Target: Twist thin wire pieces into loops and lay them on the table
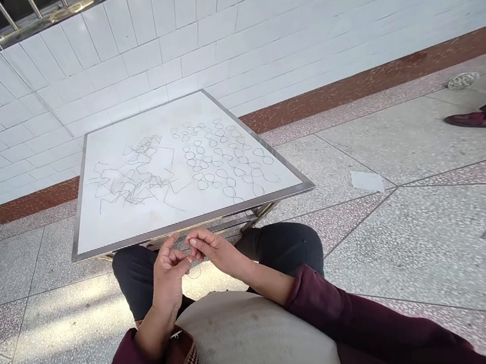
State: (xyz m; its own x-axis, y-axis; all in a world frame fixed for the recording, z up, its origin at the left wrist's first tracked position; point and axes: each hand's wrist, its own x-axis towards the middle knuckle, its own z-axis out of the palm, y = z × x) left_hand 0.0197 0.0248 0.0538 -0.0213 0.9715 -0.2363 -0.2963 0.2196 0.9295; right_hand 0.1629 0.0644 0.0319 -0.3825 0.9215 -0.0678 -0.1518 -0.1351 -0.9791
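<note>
My left hand and my right hand meet in front of my dark-trousered knees. The right fingertips pinch a thin wire, whose small loop hangs below them. My left thumb reaches close to that pinch, but the fingers partly hide whether it grips the wire. Just beyond my hands stands a white-topped table with a metal rim. On it lie a tangled heap of bent wire on the left and several rows of small wire loops on the right.
A beige cloth covers my front. White tiles line the wall behind the table, above a reddish skirting. A paper scrap lies on the terrazzo floor. At the right are another person's dark red shoe and a round drain cover.
</note>
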